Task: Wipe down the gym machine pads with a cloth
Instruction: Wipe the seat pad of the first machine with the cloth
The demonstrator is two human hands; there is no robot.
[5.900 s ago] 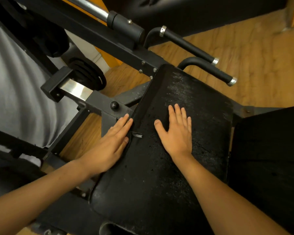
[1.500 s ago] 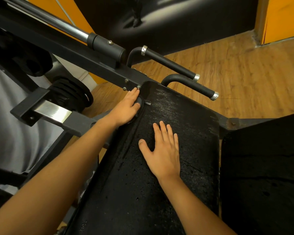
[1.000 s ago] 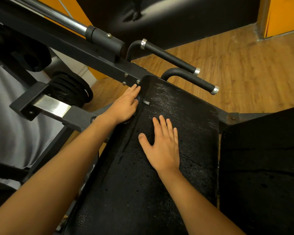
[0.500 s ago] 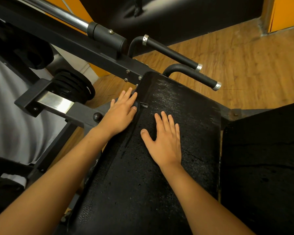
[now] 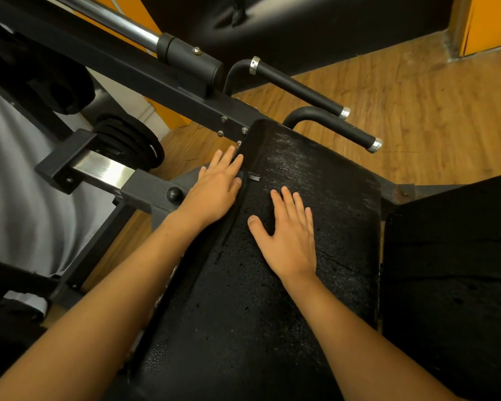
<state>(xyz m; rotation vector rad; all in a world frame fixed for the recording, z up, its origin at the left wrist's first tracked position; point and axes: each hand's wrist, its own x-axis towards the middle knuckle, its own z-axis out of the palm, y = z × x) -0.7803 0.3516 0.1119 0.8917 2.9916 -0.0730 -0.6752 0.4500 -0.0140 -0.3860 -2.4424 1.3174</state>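
**Both hands flat on the pad; cloth mostly hidden**

Hidden or unclear: the cloth [image 5: 246,180] was dark against the black pad [image 5: 272,328] and lay almost wholly under my left hand [image 5: 216,188]. Only a dark fold and a small grey tag showed beside the fingertips. I could not trace its outline. The pad's near end ran out of view at the bottom.

Edges and room: the cloth sat on the pad's left edge, near the far corner, just beside the bolted frame beam [image 5: 145,79]. Two black handles [image 5: 337,125] stood past the far edge. A second pad [image 5: 451,270] lay to the right across a narrow gap. The middle and near pad were uncovered.

Hands: left hand released, fingers straight, pressing the cloth. Right hand [image 5: 289,238] released, fingers spread, palm resting on the pad, holding nothing.
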